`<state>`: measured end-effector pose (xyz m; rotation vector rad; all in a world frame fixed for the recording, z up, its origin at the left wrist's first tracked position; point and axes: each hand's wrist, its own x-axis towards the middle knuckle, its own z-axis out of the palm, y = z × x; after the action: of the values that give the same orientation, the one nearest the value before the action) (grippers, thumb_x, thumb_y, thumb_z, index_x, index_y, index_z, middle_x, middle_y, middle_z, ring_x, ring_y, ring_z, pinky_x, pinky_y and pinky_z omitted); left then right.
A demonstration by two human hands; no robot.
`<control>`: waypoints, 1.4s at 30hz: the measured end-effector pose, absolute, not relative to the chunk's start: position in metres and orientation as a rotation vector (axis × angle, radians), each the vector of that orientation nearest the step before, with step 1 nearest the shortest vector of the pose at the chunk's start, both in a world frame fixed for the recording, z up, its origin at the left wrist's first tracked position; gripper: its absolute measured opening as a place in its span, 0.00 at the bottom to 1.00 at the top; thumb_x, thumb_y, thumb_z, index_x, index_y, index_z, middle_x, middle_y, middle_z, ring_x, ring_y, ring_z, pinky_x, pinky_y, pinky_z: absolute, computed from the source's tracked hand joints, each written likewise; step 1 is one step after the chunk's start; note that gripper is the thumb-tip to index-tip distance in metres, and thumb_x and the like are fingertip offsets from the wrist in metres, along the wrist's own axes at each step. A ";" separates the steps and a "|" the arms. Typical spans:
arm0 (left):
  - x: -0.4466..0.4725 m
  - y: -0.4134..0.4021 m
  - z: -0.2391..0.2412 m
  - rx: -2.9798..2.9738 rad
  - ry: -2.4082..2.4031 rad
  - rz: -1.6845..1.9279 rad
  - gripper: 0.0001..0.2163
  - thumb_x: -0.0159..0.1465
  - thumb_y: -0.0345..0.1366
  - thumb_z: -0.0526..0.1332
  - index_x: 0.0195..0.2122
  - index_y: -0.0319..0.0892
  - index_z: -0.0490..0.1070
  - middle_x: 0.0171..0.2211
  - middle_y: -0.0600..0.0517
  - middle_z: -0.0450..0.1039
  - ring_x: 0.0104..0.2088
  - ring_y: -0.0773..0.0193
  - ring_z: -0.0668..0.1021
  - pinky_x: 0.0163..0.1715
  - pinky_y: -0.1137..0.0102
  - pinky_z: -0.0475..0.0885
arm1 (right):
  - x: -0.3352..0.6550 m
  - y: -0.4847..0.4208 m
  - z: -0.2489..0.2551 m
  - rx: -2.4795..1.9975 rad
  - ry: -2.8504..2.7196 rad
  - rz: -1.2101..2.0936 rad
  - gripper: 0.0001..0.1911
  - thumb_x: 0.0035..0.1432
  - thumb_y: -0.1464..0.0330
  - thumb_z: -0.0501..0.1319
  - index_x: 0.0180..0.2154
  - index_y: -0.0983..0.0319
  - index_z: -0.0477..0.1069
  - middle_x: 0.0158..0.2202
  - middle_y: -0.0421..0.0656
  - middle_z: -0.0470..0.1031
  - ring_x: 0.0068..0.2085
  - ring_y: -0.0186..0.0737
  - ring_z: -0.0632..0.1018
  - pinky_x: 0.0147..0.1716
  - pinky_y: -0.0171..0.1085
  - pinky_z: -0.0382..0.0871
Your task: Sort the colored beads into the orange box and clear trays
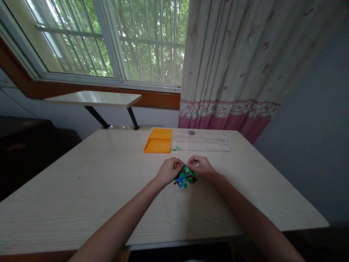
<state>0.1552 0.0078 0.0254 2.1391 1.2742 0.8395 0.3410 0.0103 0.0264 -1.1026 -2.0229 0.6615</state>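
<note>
A small heap of tiny coloured pieces (pixel 185 178), blue, green and dark, lies on the pale wooden table (pixel 81 189). My left hand (pixel 169 169) rests at the heap's left edge, fingers curled in a pinch on a small yellowish piece. My right hand (pixel 200 166) sits at the heap's right edge, fingers closed on a small white piece. The two hands nearly touch above the heap.
Beyond the heap stand an orange lid (pixel 158 141) and a clear compartment tray (pixel 200 144) with a few green bits at its left end. A window, a narrow shelf (pixel 94 98) and a patterned curtain (pixel 231 65) are behind the table.
</note>
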 end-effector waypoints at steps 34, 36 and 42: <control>0.153 0.005 0.041 1.979 1.151 1.268 0.08 0.55 0.37 0.60 0.32 0.40 0.74 0.25 0.52 0.68 0.25 0.70 0.67 0.24 0.76 0.61 | 0.330 0.002 0.028 -0.967 -1.841 0.378 0.07 0.52 0.66 0.57 0.34 0.61 0.69 0.31 0.42 0.73 0.33 0.36 0.74 0.35 0.35 0.69; 0.148 0.007 0.049 1.963 1.159 1.330 0.09 0.55 0.38 0.60 0.32 0.40 0.74 0.26 0.52 0.68 0.24 0.70 0.67 0.24 0.76 0.62 | 0.333 0.003 0.031 -0.981 -1.866 0.346 0.06 0.53 0.67 0.56 0.34 0.61 0.70 0.31 0.43 0.73 0.33 0.36 0.73 0.36 0.35 0.68; 0.142 0.009 0.075 1.917 1.188 1.584 0.10 0.55 0.40 0.59 0.33 0.41 0.73 0.26 0.52 0.68 0.24 0.71 0.67 0.24 0.76 0.62 | 0.349 0.013 0.031 -1.011 -2.084 0.373 0.05 0.53 0.70 0.55 0.32 0.62 0.70 0.30 0.42 0.73 0.31 0.35 0.72 0.33 0.34 0.67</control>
<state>0.1416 0.0088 0.0745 1.9166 1.1880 1.5844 0.3494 0.0135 0.0313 -1.0114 -2.0839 0.3730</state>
